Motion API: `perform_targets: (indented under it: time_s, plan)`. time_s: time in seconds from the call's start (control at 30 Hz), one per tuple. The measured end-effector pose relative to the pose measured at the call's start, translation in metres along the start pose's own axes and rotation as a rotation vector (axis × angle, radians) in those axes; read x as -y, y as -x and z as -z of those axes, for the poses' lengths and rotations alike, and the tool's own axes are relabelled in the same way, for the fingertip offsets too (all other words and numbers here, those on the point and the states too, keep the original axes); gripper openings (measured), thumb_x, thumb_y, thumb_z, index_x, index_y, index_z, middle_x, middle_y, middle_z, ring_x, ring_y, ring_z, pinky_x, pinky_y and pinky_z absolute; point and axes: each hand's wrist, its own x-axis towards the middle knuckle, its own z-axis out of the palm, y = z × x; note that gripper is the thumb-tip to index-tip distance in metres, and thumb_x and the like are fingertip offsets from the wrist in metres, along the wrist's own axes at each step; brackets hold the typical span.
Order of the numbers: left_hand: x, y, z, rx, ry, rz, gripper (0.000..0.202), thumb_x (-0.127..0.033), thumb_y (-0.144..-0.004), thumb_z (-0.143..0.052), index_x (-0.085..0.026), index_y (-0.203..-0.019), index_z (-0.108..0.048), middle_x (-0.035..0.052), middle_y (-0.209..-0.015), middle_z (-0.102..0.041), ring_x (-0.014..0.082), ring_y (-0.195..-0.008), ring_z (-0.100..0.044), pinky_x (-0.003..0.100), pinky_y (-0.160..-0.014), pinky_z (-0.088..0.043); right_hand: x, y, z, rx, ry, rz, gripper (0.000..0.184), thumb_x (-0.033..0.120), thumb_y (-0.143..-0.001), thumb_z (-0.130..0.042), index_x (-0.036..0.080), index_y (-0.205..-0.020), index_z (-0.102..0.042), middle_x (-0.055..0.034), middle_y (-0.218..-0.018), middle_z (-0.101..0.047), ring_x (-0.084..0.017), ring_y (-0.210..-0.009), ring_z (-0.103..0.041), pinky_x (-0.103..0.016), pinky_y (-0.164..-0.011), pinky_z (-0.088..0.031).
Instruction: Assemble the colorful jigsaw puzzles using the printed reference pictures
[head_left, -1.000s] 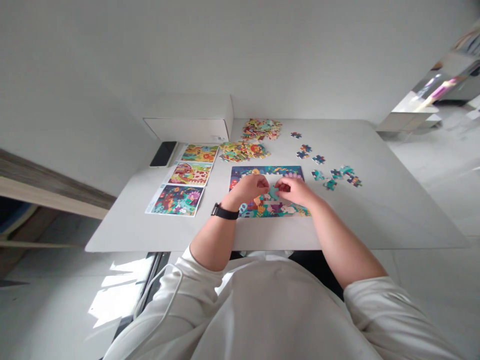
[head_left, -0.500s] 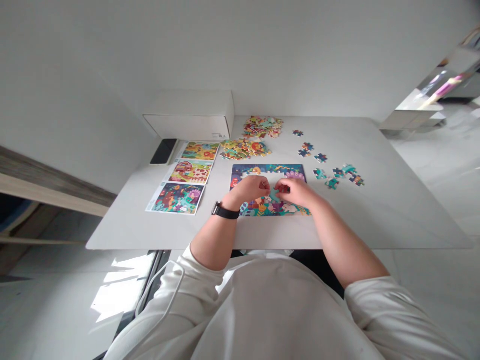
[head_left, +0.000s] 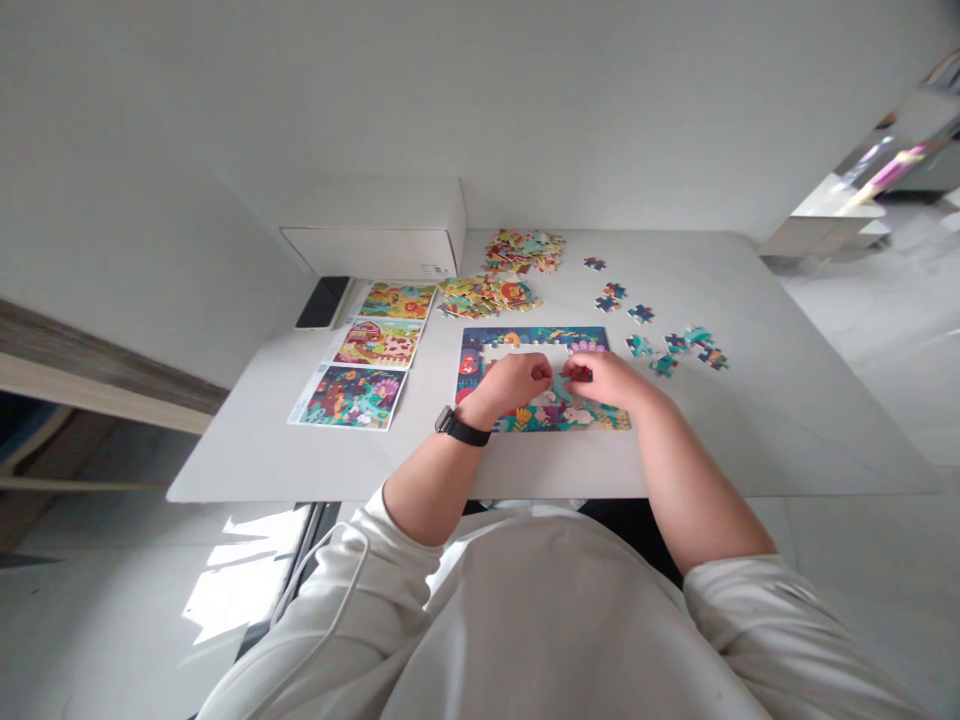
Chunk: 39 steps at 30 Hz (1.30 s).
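Observation:
A partly assembled jigsaw puzzle (head_left: pixel 517 335) lies near the table's front edge, its bright border surrounding a pale unfilled area. My left hand (head_left: pixel 517 382), with a black watch on the wrist, is over its middle with fingers curled together; whatever they hold is hidden. Facing it from the right, my right hand (head_left: pixel 606 380) has its thumb and fingers pinched at a teal puzzle piece (head_left: pixel 561 384) low over the puzzle. The fingertips of the two hands are close but apart. Both hands cover part of the picture beneath.
Loose puzzle pieces (head_left: pixel 664 364) are scattered to the right. Two piles, a yellow one (head_left: pixel 480 297) and a red-and-cream one (head_left: pixel 525 250), lie behind the puzzle. On the left are printed picture sheets (head_left: pixel 379 342), a phone (head_left: pixel 324 303) and a white box (head_left: pixel 367 252).
My left hand has shifted right across the puzzle, uncovering more of its left side. My right hand has moved slightly right. The scattered pieces lie as before.

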Motion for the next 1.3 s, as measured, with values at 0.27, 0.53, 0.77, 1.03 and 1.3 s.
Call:
perform_targets:
  time_s: [0.27, 0.53, 0.77, 1.03, 1.3]
  plan:
    - [-0.005, 0.002, -0.005, -0.016, -0.021, -0.001, 0.015, -0.024, -0.093, -0.071, -0.024, -0.102, -0.082, 0.0024, -0.096, -0.084, 0.0194, -0.085, -0.076, 0.028, -0.078, -0.054, 0.001, 0.004, 0.006, 0.047, 0.012, -0.061, 0.012, 0.020, -0.085, -0.075, 0.022, -0.097, -0.074, -0.0025, -0.086, -0.078, -0.020, -0.077, -0.069, -0.031, -0.074, -0.051]
    - [-0.005, 0.003, -0.005, 0.005, -0.049, -0.017, 0.014, -0.027, -0.094, -0.071, -0.024, -0.102, -0.082, 0.0018, -0.094, -0.084, 0.0192, -0.082, -0.075, 0.028, -0.073, -0.051, -0.003, 0.004, 0.004, 0.064, 0.053, -0.048, 0.011, 0.019, -0.086, -0.076, 0.022, -0.097, -0.074, -0.0034, -0.088, -0.079, -0.020, -0.078, -0.070, -0.031, -0.075, -0.050]
    - [-0.006, 0.004, -0.004, 0.003, -0.089, 0.002, 0.016, -0.028, -0.095, -0.070, -0.025, -0.104, -0.083, 0.0026, -0.094, -0.084, 0.0212, -0.086, -0.076, 0.029, -0.077, -0.052, -0.008, 0.003, -0.002, 0.022, 0.084, -0.017, 0.014, 0.017, -0.086, -0.078, 0.022, -0.098, -0.075, -0.0030, -0.090, -0.080, -0.020, -0.079, -0.070, -0.030, -0.075, -0.050]
    - [-0.004, 0.002, -0.008, 0.006, -0.159, 0.003, 0.018, -0.030, -0.095, -0.070, -0.025, -0.107, -0.083, 0.0047, -0.097, -0.084, 0.0229, -0.089, -0.075, 0.030, -0.078, -0.051, -0.011, 0.003, -0.005, 0.039, 0.107, -0.013, 0.014, 0.018, -0.087, -0.079, 0.022, -0.100, -0.077, -0.0046, -0.092, -0.080, -0.021, -0.080, -0.070, -0.031, -0.073, -0.049]
    - [-0.005, 0.002, -0.008, 0.031, -0.221, 0.003, 0.018, -0.033, -0.097, -0.069, -0.026, -0.107, -0.082, 0.0043, -0.095, -0.083, 0.0234, -0.088, -0.075, 0.030, -0.076, -0.049, -0.002, 0.004, -0.001, 0.039, 0.190, 0.033, 0.014, 0.017, -0.087, -0.079, 0.022, -0.100, -0.077, -0.0061, -0.097, -0.080, -0.022, -0.086, -0.070, -0.032, -0.076, -0.048]
